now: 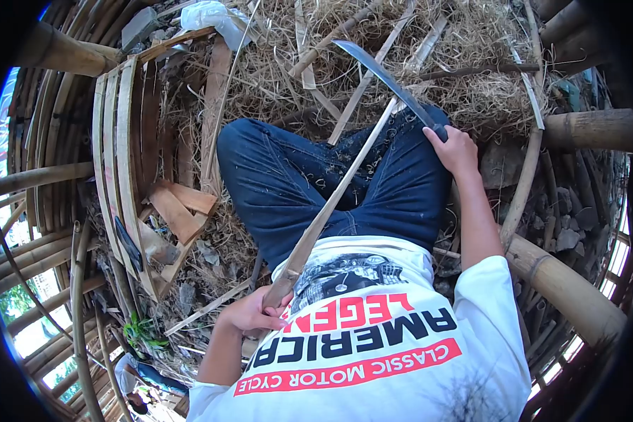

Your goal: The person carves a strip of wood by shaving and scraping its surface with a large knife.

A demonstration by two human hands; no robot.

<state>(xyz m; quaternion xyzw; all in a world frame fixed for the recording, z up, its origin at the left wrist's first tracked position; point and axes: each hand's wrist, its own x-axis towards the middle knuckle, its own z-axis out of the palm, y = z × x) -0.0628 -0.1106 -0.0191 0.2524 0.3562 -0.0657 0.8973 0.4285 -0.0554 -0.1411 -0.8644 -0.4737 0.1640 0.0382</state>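
A long, pale strip of split bamboo (330,204) runs slantwise over my lap, from my left hip up to my right knee. Its wide lower end is gripped by my left hand (257,311), beside my shirt. My right hand (454,150) is closed round the dark handle of a long curved blade (383,74), above my right knee. The blade points up and to the left, over the shavings, and passes close to the strip's far end. Whether the two touch is unclear.
Curly shavings (260,81) and loose strips cover the ground ahead. At the left stand a slatted wooden frame (126,162) and wood offcuts (176,214). Thick bamboo poles (563,281) lie at the right. Another person (137,373) shows at the lower left, beyond the bamboo wall.
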